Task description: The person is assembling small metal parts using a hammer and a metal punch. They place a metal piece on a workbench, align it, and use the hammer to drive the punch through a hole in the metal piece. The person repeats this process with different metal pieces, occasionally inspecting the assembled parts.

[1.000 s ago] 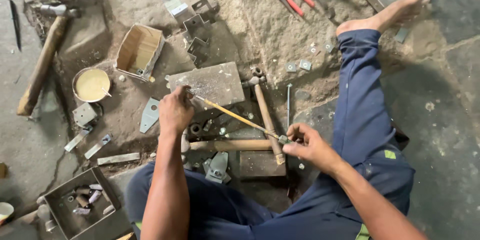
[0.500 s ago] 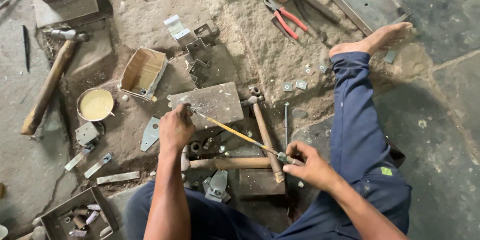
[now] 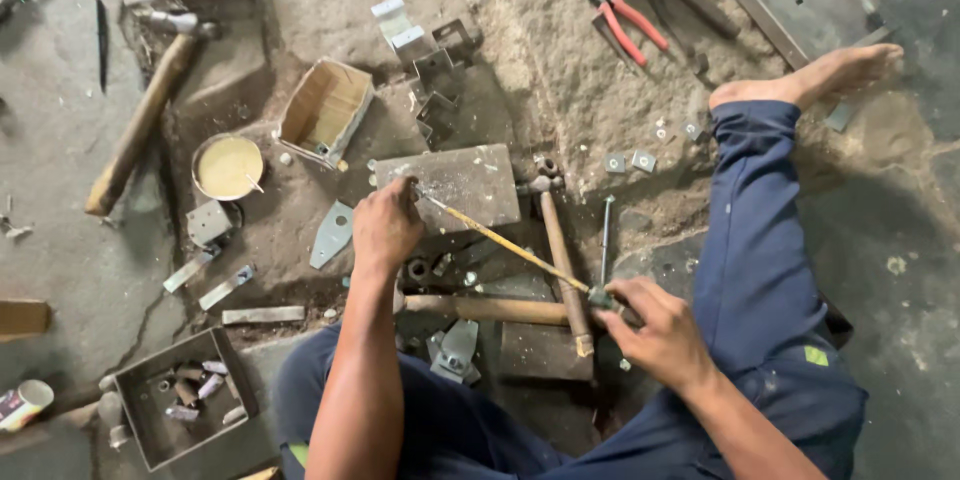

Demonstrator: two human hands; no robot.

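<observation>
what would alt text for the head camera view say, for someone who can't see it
Seen from above, a person seated on a dirt floor holds a thin yellow rod: the right hand grips its near end, the left hand steadies its tip on a flat metal block. Around them lie wooden-handled hammers, red pliers, a small cardboard box and a bowl of yellow paste.

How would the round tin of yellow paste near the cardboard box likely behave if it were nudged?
The tin is low and wide, so it would probably slide rather than tip. It is open and nearly full, so the paste might slop out. The gritty floor would likely resist sliding.
</observation>
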